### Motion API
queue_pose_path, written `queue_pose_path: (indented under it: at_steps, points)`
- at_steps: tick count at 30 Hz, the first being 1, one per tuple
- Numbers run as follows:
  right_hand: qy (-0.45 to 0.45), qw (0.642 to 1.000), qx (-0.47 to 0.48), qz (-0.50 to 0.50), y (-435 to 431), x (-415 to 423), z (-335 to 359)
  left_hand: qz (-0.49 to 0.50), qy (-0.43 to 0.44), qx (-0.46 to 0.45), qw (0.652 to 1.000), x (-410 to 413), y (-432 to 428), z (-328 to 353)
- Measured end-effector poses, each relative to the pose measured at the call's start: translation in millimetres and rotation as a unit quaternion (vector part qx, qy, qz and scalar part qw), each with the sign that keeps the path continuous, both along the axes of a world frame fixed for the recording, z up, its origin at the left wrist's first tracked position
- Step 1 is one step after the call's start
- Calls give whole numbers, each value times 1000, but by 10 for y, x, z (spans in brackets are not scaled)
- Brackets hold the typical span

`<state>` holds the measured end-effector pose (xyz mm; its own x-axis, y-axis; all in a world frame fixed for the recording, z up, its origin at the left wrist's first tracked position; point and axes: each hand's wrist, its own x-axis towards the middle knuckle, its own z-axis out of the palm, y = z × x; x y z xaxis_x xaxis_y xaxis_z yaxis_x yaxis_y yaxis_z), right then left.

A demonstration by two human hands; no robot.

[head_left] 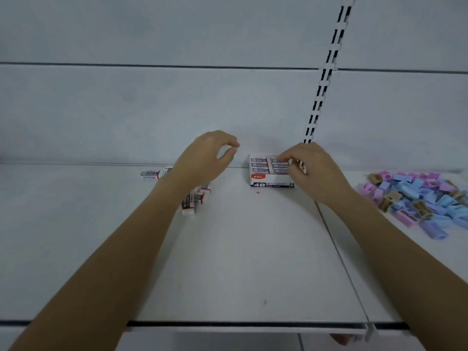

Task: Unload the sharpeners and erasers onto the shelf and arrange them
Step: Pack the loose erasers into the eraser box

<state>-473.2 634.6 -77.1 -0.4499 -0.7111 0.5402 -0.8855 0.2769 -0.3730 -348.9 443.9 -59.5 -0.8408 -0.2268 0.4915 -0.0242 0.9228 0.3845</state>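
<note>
Right grip: your right hand (pixel 311 165) has its fingertips curled onto the top eraser (pixel 279 162) in the column of the 4B eraser box (pixel 272 182) nearest your palm, and seems to pinch it.
Left grip: your left hand (pixel 205 158) hovers with loosely curled fingers and nothing visible between them.
Task things: packed erasers lie directly under your right fingertips. The loose erasers (pixel 195 198) lie scattered beneath your left wrist, on the shelf (pixel 240 262). The sharpener pile (pixel 417 198) lies well outside your right forearm.
Risk, box: nothing steadies the light carton, so I judge a tight eraser could drag it up or tip it.
Risk, neighbours: a pinch that is too wide may lift two at once and drop one.
Risk, left arm: lowering that forearm could sweep the loose erasers further out of line.
Risk, right arm: swinging your elbow outward may scatter the sharpeners.
</note>
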Motion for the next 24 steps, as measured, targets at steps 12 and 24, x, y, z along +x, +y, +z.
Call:
queue_pose_path:
  at_steps: [12,24]
  points:
    - [-37,991,53,118,-591,518,24,93,-104,27,990,529,-492,-66]
    - [8,972,132,196,-686,769,-194,101,-188,61,975,578,-491,-62]
